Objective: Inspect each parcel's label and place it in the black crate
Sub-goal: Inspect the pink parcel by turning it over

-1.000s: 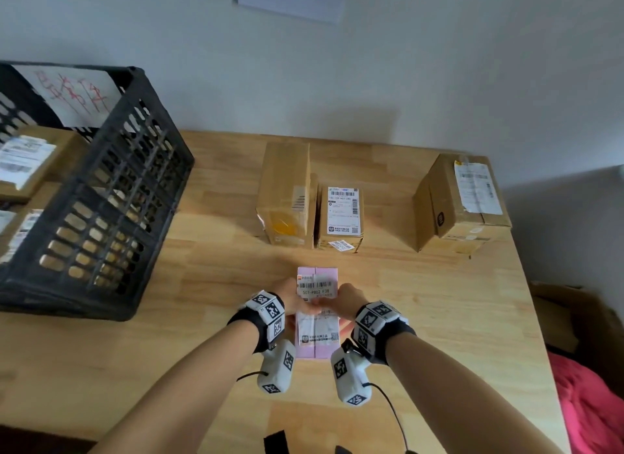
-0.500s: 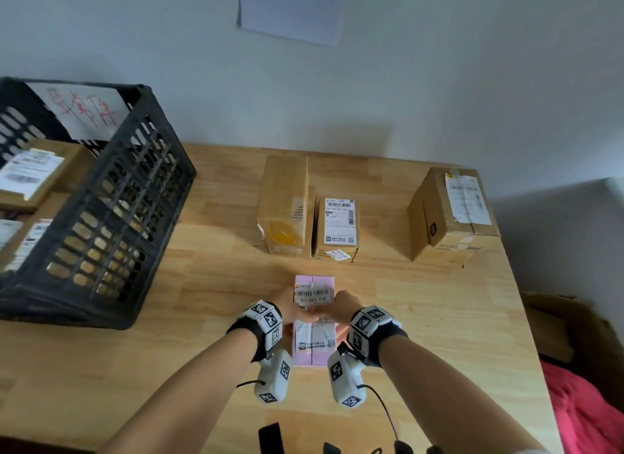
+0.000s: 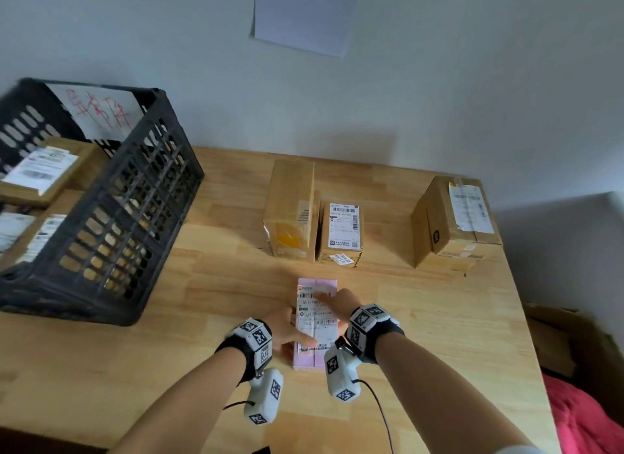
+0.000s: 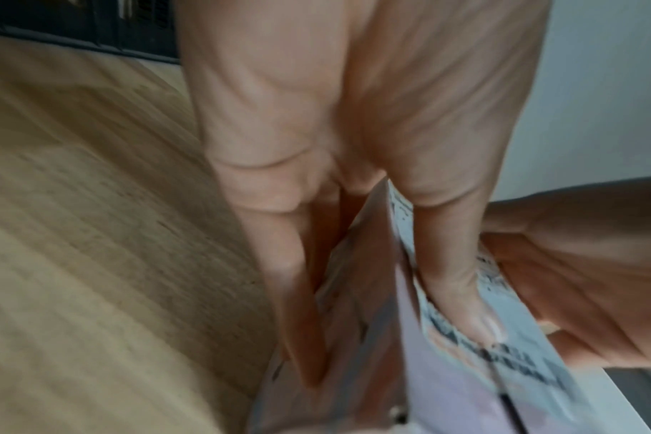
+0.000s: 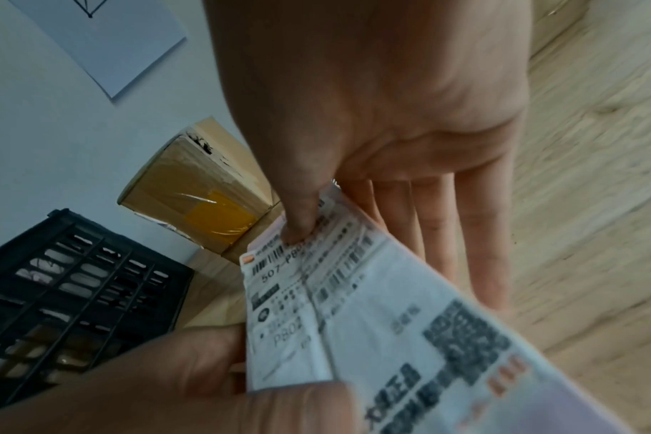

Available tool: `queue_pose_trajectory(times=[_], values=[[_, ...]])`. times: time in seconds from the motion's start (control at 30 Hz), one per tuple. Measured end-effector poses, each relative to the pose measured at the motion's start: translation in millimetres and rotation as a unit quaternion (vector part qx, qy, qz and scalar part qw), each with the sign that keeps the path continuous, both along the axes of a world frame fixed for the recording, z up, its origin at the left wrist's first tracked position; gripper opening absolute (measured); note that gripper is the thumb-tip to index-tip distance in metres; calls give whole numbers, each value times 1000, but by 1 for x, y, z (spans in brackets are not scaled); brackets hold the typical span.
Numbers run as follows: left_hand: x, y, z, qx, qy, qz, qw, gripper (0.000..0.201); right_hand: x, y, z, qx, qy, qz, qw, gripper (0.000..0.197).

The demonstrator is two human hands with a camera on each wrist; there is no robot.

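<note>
Head view: both hands held the pink parcel [image 3: 316, 322] above the table [image 3: 439, 318], left hand [image 3: 286, 328] gripping its left edge, thumb on the label [image 3: 315, 313], right hand [image 3: 339, 306] at the right edge with thumb on the barcode. Risk, as a judgement: the grip was by the edges only, so a quick swing left toward the black crate [image 3: 101, 217] could let the parcel slip or clip the crate's near wall. The crate sat well to the left of the hands, with boxes already inside. Three cardboard boxes [image 3: 293, 214] stood ahead of the hands, one far right, none in the path to the crate. Left wrist view: blurred; fingers [image 4: 301, 293] under the parcel's side, thumb pressed on the label face. Right wrist view: right thumb pinched the label's top, fingers [image 5: 465, 240] straight behind the parcel; label print was partly readable, so reading it seemed under way.
</note>
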State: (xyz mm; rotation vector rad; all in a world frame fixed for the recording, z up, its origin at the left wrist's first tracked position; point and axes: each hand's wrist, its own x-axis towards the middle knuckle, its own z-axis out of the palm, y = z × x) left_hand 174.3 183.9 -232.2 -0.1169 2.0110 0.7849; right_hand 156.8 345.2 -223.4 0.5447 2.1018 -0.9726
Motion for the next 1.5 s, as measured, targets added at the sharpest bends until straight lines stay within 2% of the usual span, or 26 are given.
queue_pose_trajectory(times=[0.13, 0.37, 0.47, 0.63, 0.7, 0.77, 0.8, 0.9, 0.97, 1.1, 1.27, 1.37, 1.5], values=[[-5, 4, 0, -11, 31, -28, 999, 46, -4, -3, -6, 16, -3, -1, 1000, 49], [-5, 4, -1, -4, 25, -4, 1000, 48, -3, -6, -11, 31, -2, 0, 1000, 43], [-2, 6, 5, -1, 31, -14, 999, 48, -1, -5, -7, 41, 8, 13, 999, 50], [2, 8, 18, 38, 9, -22, 999, 41, 6, 1, 11, -28, -9, -24, 999, 56], [0, 8, 29, 94, -31, 30, 995, 35, 12, 5, 26, -83, 8, -50, 995, 53], [-1, 7, 48, 158, -58, 148, 975, 21, 16, 11, 41, -162, 17, -86, 983, 56], [-2, 6, 57, 184, -68, 203, 959, 23, 17, 14, 47, -205, 7, -118, 972, 61], [-6, -3, 71, 225, -50, 305, 924, 57, 17, 21, 58, -247, -4, -176, 953, 69], [-6, -7, 72, 244, -42, 323, 913, 55, 19, 21, 63, -248, 8, -181, 952, 69], [-1, -4, 70, 244, -3, 295, 924, 34, 27, 14, 62, -211, 54, -146, 965, 58], [1, -8, 59, 197, -1, 264, 944, 51, 31, 9, 55, -110, 43, -78, 990, 66], [-1, -8, 57, 191, -4, 238, 952, 43, 25, 8, 52, -96, 26, -16, 995, 52], [-6, -4, 58, 175, 1, 215, 961, 41, 16, 11, 47, -59, 18, 30, 998, 49]])
